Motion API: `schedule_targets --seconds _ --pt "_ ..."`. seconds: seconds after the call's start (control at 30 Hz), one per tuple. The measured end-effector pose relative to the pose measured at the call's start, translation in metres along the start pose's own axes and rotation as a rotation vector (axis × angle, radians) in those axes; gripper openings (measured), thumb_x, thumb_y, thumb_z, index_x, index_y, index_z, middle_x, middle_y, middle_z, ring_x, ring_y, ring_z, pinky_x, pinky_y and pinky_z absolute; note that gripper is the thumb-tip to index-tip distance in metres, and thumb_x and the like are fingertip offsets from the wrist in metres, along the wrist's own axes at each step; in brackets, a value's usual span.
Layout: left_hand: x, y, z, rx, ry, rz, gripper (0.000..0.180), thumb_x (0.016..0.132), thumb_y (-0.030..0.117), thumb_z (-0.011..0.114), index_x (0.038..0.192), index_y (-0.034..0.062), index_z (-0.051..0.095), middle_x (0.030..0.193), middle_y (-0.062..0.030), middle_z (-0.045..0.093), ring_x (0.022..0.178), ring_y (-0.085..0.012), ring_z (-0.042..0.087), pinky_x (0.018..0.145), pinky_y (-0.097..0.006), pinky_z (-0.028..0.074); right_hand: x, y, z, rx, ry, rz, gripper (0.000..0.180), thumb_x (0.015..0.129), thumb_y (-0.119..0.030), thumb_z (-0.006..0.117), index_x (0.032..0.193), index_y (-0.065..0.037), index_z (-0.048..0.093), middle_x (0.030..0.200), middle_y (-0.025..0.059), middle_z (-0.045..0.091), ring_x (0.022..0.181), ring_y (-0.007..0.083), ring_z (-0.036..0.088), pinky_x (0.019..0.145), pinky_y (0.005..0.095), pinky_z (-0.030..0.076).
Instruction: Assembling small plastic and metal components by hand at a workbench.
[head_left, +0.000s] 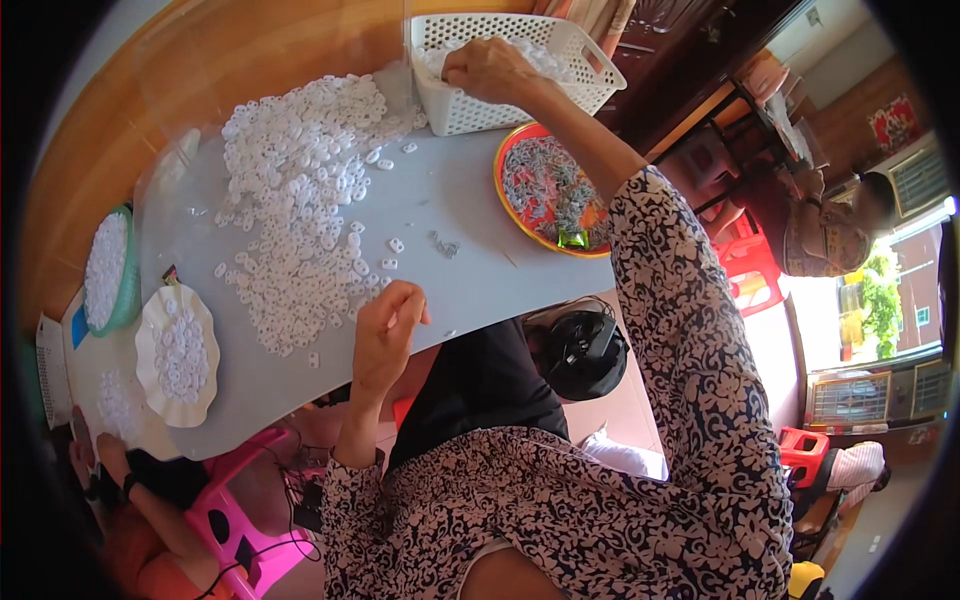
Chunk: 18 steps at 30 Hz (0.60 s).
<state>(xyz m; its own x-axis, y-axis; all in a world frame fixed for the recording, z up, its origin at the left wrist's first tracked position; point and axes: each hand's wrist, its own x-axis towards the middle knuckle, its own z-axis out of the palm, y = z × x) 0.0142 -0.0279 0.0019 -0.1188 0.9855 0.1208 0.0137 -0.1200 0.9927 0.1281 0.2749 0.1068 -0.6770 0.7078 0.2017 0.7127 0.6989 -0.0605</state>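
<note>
At the far end of the table, my right hand [490, 70] reaches over a white perforated basket [470, 118] that holds small white plastic pieces. Its fingers curl downward, and whatever they hold is hidden. My left hand [385, 335] is raised at the near table edge, fingers curled in; I cannot make out anything inside it. Left of it spreads a big heap of small white oval plastic pieces with holes [300, 200]. A red plate with a yellow rim [503, 190], holding many small grey metal parts [545, 170], sits below my right forearm.
A few metal parts [444, 244] lie loose on the grey table [450, 290]. At left stand a cream scalloped dish [150, 345] and a green basket [127, 300], both with white pieces. Another person's arm [150, 500] is at lower left, near a pink chair [270, 565].
</note>
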Motion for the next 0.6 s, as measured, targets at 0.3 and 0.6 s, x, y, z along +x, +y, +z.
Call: schedule_targets --seconds 0.3,0.6 --pt "0.0 -0.002 0.001 0.044 -0.024 0.025 0.01 0.088 0.006 0.05 0.082 -0.0011 0.054 0.068 -0.004 0.055 0.064 -0.0101 0.053 0.06 -0.024 0.042 0.021 0.06 0.006 0.191 -0.203 0.031 0.029 0.08 -0.021 0.055 0.105 -0.014 0.069 0.085 0.0047 0.068 0.069 0.0153 0.063 0.064 0.0279 0.051" --pt "0.0 -0.003 -0.001 0.059 -0.045 0.028 0.007 0.087 0.003 0.049 0.083 -0.0014 0.053 0.068 -0.0056 0.055 0.063 -0.0117 0.054 0.06 -0.024 0.042 0.03 0.126 0.034 0.621 -0.163 0.386 0.031 0.082 -0.019 0.055 0.109 -0.009 0.066 0.083 0.0047 0.066 0.07 0.0147 0.06 0.056 0.0282 0.05"
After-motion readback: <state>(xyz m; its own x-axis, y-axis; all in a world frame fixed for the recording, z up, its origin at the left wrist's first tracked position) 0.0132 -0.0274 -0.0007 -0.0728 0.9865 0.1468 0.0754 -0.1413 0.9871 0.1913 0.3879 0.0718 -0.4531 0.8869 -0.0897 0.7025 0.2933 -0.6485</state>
